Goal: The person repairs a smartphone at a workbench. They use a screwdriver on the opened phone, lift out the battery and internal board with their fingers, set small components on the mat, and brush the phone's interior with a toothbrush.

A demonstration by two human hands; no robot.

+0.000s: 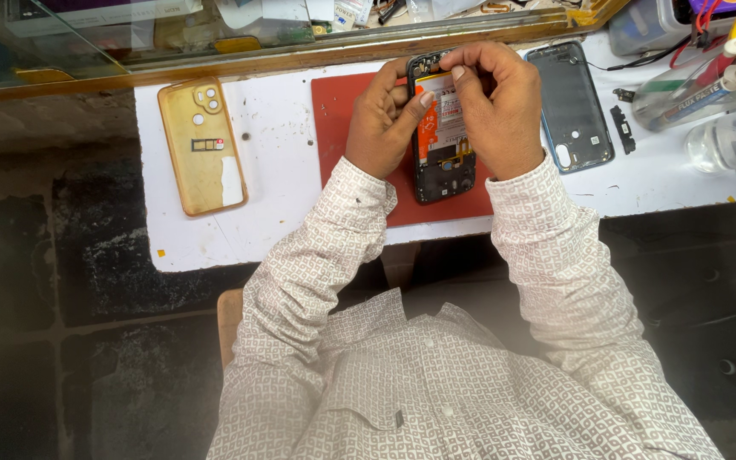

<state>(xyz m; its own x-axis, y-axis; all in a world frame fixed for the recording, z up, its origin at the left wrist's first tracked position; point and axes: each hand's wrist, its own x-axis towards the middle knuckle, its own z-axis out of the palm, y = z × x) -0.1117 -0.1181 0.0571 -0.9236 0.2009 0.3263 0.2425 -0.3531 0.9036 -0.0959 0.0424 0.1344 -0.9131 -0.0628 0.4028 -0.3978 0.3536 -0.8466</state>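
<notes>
Left hand (382, 119) grips the side of the opened phone (442, 136), thumb on its orange battery; right hand (496, 102) pinches at the phone's top edge; phone lies on a red mat (338, 111); grey back cover (571, 106) right; yellowed case (202, 145) left; labelled clear bottles (709, 94) far right.

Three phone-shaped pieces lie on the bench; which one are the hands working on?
The opened phone on the red mat, between both hands. The yellowish case lies apart at left; the dark back cover lies at right, untouched.
</notes>
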